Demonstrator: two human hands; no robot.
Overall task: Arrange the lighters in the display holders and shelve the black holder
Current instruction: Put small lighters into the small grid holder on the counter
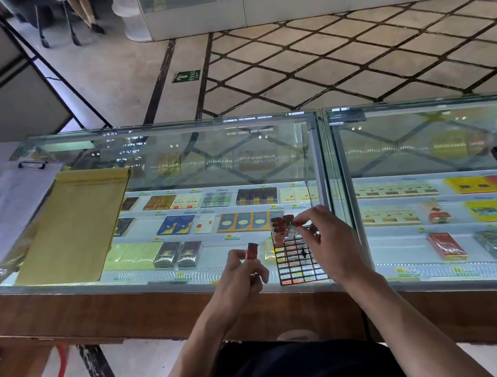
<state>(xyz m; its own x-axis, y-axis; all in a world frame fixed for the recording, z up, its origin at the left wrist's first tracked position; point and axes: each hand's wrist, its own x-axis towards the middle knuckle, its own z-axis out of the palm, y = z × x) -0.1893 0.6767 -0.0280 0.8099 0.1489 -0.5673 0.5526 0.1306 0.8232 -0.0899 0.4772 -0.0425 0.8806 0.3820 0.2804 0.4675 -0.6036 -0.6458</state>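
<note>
Left arm: bare forearm reaches forward from lower centre, wrist roughly straight.
Left hand: fingers curled, gripping a red lighter upright.
Right arm: bare forearm angles up and leftward from the lower right.
Right hand: back facing up, fingertips pinching a second lighter.
Spacing: hands near each other, not touching.

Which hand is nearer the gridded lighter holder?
Right. The right hand is over the gridded holder, pinching a lighter at its far row; the left hand holds a red lighter to its left.
</note>
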